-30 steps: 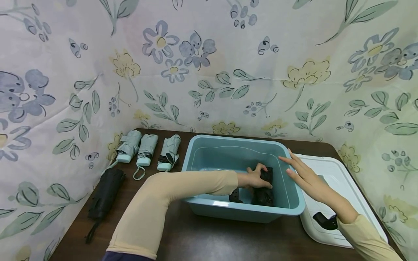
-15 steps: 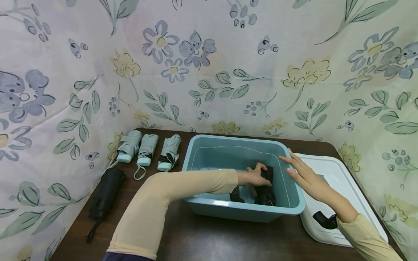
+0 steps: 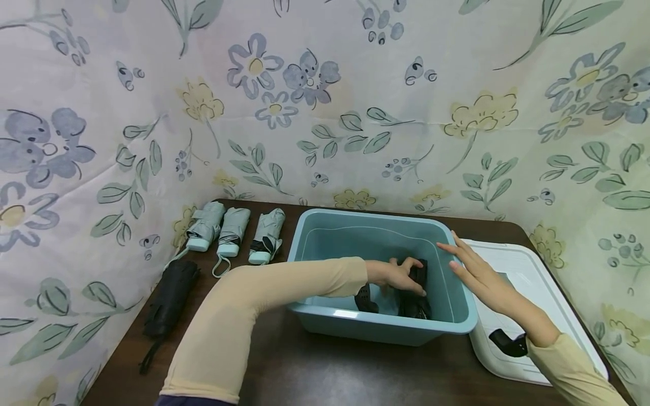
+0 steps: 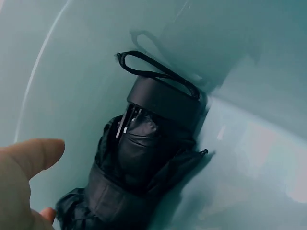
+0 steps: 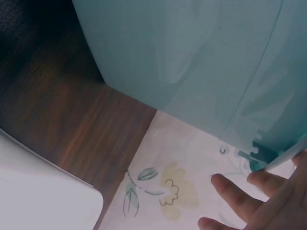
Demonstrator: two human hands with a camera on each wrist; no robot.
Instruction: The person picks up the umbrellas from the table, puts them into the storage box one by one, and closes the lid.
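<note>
Under left hand, black umbrella

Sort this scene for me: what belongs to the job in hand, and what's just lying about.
Seemingly in the job:
blue bin
black umbrella inside it

Apparently just lying about:
three pale umbrellas
second black umbrella, on the table
white lid-like panel

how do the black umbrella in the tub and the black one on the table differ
The left hand partly covers the tub umbrella; the table umbrella lies uncovered. The tub umbrella has a looped strap; the table umbrella, a stretched-out strap. Both are black and folded.
</note>
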